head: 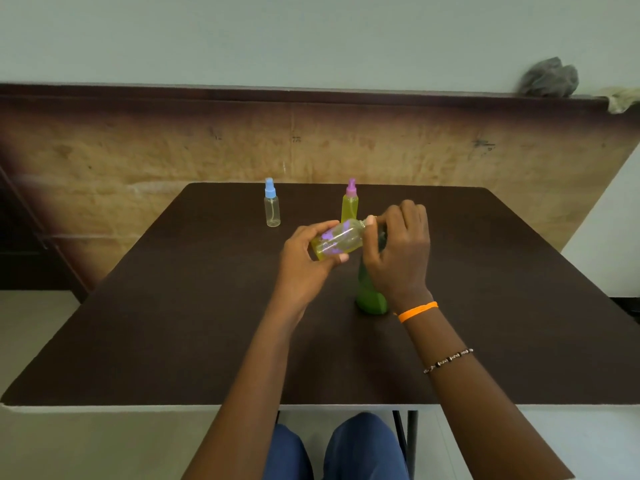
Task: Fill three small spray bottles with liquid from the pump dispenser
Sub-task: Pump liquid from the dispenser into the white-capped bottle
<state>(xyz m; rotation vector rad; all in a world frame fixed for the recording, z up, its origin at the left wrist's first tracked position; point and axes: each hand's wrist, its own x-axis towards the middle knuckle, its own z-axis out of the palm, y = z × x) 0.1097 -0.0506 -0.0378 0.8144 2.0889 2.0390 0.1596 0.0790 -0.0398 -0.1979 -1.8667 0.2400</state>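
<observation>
Currently left hand [306, 261] grips a small spray bottle [337, 240], fingers and thumb curled round its lower body, held tilted almost on its side above the table [173, 323], neck pointing right. Bottle holds yellow-green liquid; purple patches show on its clear wall. Right hand [398, 251] is at the bottle's neck, thumb and fingertips bunched there; whether it pinches a cap or the pump head is hidden by the fingers, cannot tell. Right wrist has an orange band [417, 311], and a beaded bracelet [448, 360] further up the forearm.

Green pump dispenser [372, 296] stands upright on the table directly under the right hand, its top hidden behind the palm. Pink-capped spray bottle [349, 202], full of yellow liquid, stands upright just behind the hands. Blue-capped spray bottle [272, 204], clear and looking unfilled, stands upright to the left of the pink one, well apart from it, both near the far edge of the dark brown tabletop.

Behind the table a brown board [138, 150] leans against the pale wall. Grey crumpled cloth [549, 77] sits on its top edge at far right. Knees in blue trousers [360, 448] show below the near table edge.
</observation>
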